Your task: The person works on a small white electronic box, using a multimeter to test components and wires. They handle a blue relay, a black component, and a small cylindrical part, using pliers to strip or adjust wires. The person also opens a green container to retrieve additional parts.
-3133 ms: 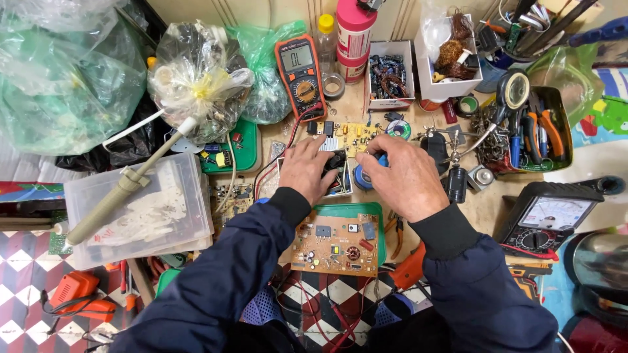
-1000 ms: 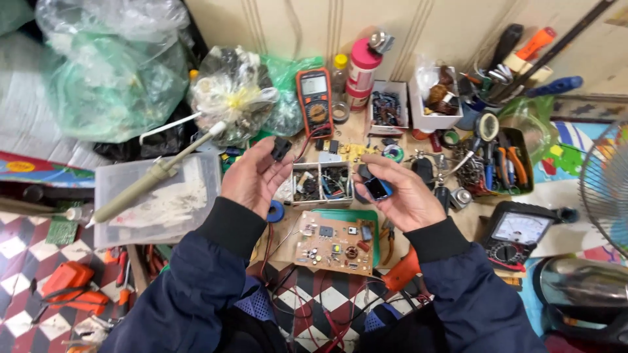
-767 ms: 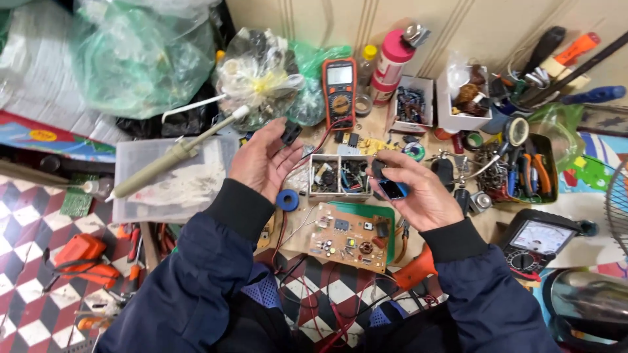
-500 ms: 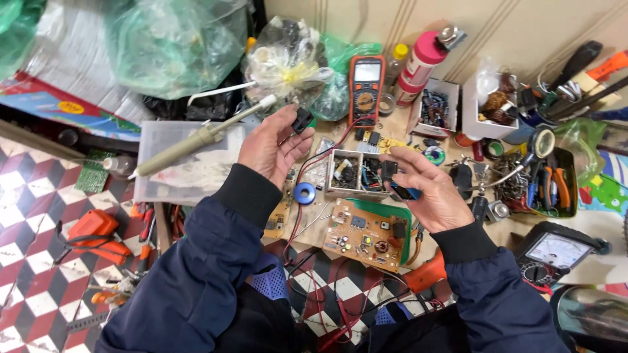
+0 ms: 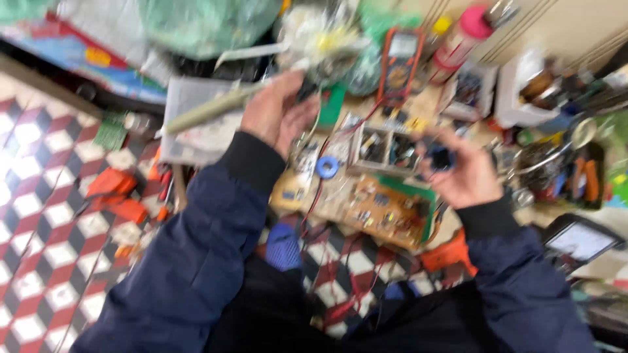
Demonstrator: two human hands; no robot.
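Two hands: left (image 5: 278, 114) raised, half-open; right (image 5: 458, 173) grips one dark part (image 5: 440, 158).

Our left hand (image 5: 278, 114) raised open beside a soldering iron (image 5: 216, 108), our right hand (image 5: 461, 173) pinching a small dark part (image 5: 441, 158), circuit board (image 5: 386, 212) between our wrists, multimeter (image 5: 399, 62) behind

The picture is blurred, so fine texture is hard to tell. Both sleeves (image 5: 196, 261) look like matt dark blue cloth with black knitted cuffs. In the upper left of the frame, the bags (image 5: 209, 19) are thin, shiny green plastic. The box (image 5: 196, 124) under them is cloudy, translucent plastic. The circuit board (image 5: 386, 209) at the centre has a matt tan surface. The meter (image 5: 398, 62) at the top has an orange, rubber-like shell. The floor (image 5: 39, 216) looks like smooth, glossy tile.
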